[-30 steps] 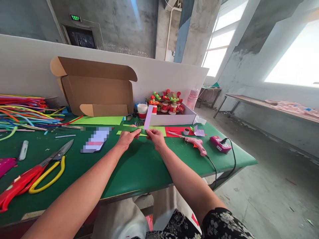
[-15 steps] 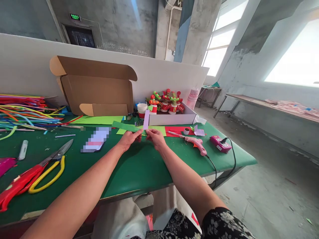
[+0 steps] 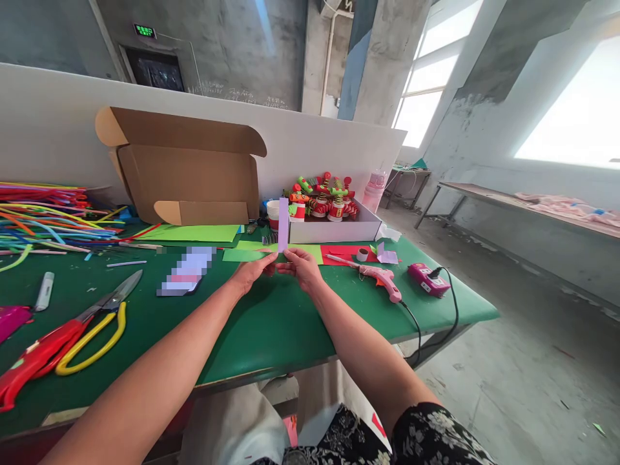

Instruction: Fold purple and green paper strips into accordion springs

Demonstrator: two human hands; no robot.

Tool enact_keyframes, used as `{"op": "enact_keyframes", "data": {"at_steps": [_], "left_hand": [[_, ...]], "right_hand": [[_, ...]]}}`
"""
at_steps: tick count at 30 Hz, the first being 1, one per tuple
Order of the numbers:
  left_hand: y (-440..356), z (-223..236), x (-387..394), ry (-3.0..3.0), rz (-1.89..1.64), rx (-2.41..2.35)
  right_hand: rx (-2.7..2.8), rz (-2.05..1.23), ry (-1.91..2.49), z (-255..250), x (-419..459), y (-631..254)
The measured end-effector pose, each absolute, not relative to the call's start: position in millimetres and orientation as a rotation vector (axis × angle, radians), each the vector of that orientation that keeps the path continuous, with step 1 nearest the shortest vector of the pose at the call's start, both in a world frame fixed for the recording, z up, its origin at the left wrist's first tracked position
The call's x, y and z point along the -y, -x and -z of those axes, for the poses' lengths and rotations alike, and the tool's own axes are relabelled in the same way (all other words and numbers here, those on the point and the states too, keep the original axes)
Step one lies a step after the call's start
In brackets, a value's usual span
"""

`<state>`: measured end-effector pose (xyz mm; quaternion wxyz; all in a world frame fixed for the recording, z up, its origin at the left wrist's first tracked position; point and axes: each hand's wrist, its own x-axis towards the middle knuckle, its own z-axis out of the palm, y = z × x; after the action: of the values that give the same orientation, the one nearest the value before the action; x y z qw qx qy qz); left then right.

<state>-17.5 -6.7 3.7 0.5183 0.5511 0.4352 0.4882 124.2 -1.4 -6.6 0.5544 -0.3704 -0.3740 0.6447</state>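
Both hands work close together above the far middle of the green table. My left hand (image 3: pixel 254 270) pinches a green paper strip (image 3: pixel 239 256), which sticks out leftward. My right hand (image 3: pixel 303 266) pinches at the corner where a purple paper strip (image 3: pixel 283 226) stands upright across the green one. The fingertips hide how the two strips meet. Lime and red paper sheets (image 3: pixel 328 253) lie behind and beside my right hand.
A pink glue gun (image 3: pixel 382 278) with a cord lies right, near a magenta box (image 3: pixel 429 280). Scissors (image 3: pixel 109 316), a phone (image 3: pixel 188 274) and several pipe cleaners (image 3: pixel 48 219) are left. Behind stand an open cardboard box (image 3: pixel 194 181) and a white tray (image 3: pixel 334 232) of red-green figures.
The purple strip has turned more upright and shows more length above my fingers. The green strip's free end has dropped lower. My hands stay nearly in place, the right fingers shifting slightly.
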Motion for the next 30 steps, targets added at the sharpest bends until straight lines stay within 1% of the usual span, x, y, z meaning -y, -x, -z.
{"op": "enact_keyframes", "data": {"at_steps": [10,14,17,20,27,30], "left_hand": [[16,-3,5,-1.336,-1.224,-1.105],[19,-1,3,-1.303,-1.188,-1.291],[20,-1,4,-1.361,-1.118,-1.240],[19,-1,6,-1.415,-1.056,-1.211],[19,-4,9,-1.577,-1.103,-1.482],[18,-4,9,-1.620,-1.131,-1.481]], "right_hand": [[0.900,-1.562,0.872,4,2,-127],[0.878,-1.477,0.924,6,1,-127],[0.843,-1.439,0.947,9,-1,-127],[0.857,-1.457,0.926,12,-2,-126],[0.932,-1.511,0.843,17,-4,-123],[0.932,-1.556,0.833,18,-5,-123]]}}
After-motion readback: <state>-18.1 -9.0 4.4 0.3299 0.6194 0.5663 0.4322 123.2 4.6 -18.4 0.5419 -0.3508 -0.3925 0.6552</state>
